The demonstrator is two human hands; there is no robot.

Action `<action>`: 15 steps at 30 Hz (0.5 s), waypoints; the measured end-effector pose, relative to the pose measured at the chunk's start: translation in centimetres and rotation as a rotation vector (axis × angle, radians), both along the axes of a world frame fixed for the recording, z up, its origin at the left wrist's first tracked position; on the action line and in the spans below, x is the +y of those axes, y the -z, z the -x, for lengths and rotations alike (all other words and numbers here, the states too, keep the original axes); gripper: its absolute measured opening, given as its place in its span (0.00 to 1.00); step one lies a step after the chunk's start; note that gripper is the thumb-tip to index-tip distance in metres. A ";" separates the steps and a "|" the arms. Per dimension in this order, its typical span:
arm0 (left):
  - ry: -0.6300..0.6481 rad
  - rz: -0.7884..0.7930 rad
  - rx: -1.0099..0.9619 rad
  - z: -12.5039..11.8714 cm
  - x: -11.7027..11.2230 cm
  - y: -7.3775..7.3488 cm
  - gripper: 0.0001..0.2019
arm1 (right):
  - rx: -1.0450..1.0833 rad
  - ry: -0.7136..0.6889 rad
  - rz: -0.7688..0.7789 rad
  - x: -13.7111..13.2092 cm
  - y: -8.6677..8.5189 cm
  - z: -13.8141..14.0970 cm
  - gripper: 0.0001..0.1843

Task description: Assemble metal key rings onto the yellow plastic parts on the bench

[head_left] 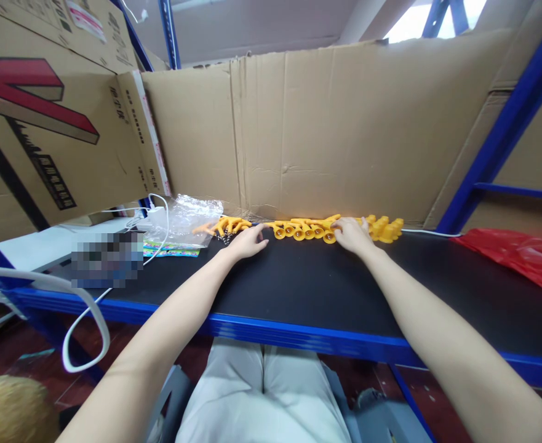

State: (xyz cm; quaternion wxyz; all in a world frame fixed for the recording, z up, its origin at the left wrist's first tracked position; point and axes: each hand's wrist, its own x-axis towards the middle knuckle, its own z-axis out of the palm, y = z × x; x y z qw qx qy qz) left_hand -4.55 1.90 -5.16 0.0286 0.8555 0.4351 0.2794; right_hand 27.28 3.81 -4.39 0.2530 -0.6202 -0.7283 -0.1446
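Observation:
A row of yellow plastic pieces with round cup-like ends (299,235) lies along the back of the black shelf (298,283), cups facing me. My left hand (248,242) rests at the row's left end, its thumb and forefinger apart and nothing visible between them. Just left of it is a heap of orange-yellow branched pieces (228,226) with small dark metal chains (224,237). My right hand (354,235) lies over the row's right part, fingers spread and touching the pieces. Beyond it stands a cluster of yellow knobbed pieces (387,229).
Behind the shelf rises a cardboard sheet (344,135). A large carton (67,123) stands at left, above clear plastic bags (183,221) and a white cable (99,332). A red plastic bag (515,255) lies at right. Blue metal posts (506,123) and a front rail (298,332) frame the shelf.

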 end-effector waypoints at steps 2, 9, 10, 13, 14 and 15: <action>-0.003 0.001 0.003 0.0 0.0 0.0 0.21 | 0.051 0.038 -0.085 0.1 -0.5 -0.8 0.16; 0.004 0.000 0.012 0.0 0.1 0.0 0.21 | 0.315 0.335 -0.236 -0.3 0.0 -6.3 0.23; 0.004 -0.001 0.013 0.0 0.1 0.0 0.21 | 0.322 0.355 -0.210 -0.3 0.5 -6.9 0.24; 0.004 0.004 0.019 0.0 0.2 0.1 0.20 | 0.298 0.406 -0.097 -0.2 2.1 -8.2 0.26; 0.003 0.006 0.022 0.0 0.2 0.2 0.20 | 0.273 0.420 -0.066 -0.1 2.5 -8.4 0.27; 0.002 0.009 0.024 0.0 0.3 0.2 0.20 | 0.241 0.429 -0.040 0.0 2.8 -8.5 0.27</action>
